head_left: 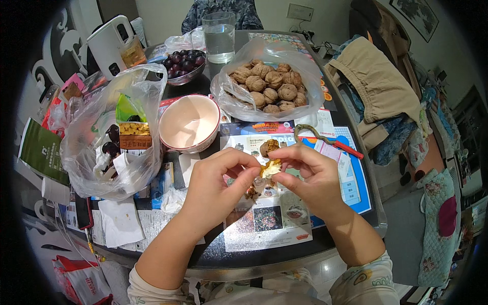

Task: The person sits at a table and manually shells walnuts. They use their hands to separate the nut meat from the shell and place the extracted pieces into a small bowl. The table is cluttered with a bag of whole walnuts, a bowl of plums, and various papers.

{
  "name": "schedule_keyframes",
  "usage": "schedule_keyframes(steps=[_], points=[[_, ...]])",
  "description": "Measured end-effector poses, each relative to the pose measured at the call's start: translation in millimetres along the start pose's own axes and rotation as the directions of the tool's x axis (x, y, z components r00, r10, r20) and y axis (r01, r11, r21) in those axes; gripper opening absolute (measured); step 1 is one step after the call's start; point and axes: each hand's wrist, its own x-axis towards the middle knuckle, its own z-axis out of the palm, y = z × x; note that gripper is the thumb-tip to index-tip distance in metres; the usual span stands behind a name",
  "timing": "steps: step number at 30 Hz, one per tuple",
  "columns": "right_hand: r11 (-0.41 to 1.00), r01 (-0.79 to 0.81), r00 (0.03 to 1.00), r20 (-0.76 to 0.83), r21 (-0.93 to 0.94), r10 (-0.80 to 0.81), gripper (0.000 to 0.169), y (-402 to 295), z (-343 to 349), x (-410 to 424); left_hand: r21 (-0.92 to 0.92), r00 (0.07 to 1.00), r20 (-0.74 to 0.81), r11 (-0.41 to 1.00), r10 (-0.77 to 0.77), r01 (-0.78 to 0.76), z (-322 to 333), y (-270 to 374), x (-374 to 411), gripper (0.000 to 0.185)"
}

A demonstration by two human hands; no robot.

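Between my left hand (219,183) and my right hand (314,175) is a walnut kernel (271,168), partly pale where its skin is off. The fingertips of both hands pinch it above printed sheets. Just beyond it lies a part of a cracked walnut (269,148), its shell and inside showing. Dark crumbs (251,193) lie on the paper under my hands. A white bowl with a red rim (189,124) stands beyond my left hand. A nutcracker with red handle ends (324,139) lies beyond my right hand. Further back, whole walnuts (273,83) fill an open clear plastic bag (232,105).
At the left stands a plastic bag (78,160) holding wrappers and scraps. Behind are a glass bowl of grapes (185,64), a glass of water (219,40) and a white electric kettle (108,45). A phone (84,213) with a cable and napkins (121,223) lie at the near left.
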Motion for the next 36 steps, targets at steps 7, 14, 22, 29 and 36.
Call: schedule_keyframes(steps=[7,14,22,29,36], points=[[0.967,0.163,0.986,-0.001,-0.193,-0.167,0.024,-0.2,0.4,1.0,0.015,1.000,-0.004,0.999,-0.030,0.030,0.6,1.6,-1.2,0.012],[0.887,0.274,0.962,0.092,-0.373,-0.258,0.024,-7.8,-1.4,1.3,0.006,0.997,-0.042,0.997,-0.072,0.072,2.0,1.1,-3.5,0.009],[0.914,0.288,0.954,0.008,-0.285,-0.298,0.022,-0.8,2.3,0.9,-0.003,0.997,-0.048,0.998,-0.057,0.057,2.4,2.3,-4.5,0.009],[0.938,0.265,0.959,-0.042,-0.224,-0.281,0.022,0.8,2.8,-0.5,-0.130,0.991,-0.062,0.985,-0.120,0.111,3.8,0.2,-4.2,0.012],[0.914,0.281,0.953,-0.028,-0.293,-0.302,0.020,-1.1,2.1,-0.4,-0.081,0.991,-0.059,0.990,-0.120,0.115,4.8,1.4,-4.7,0.011]])
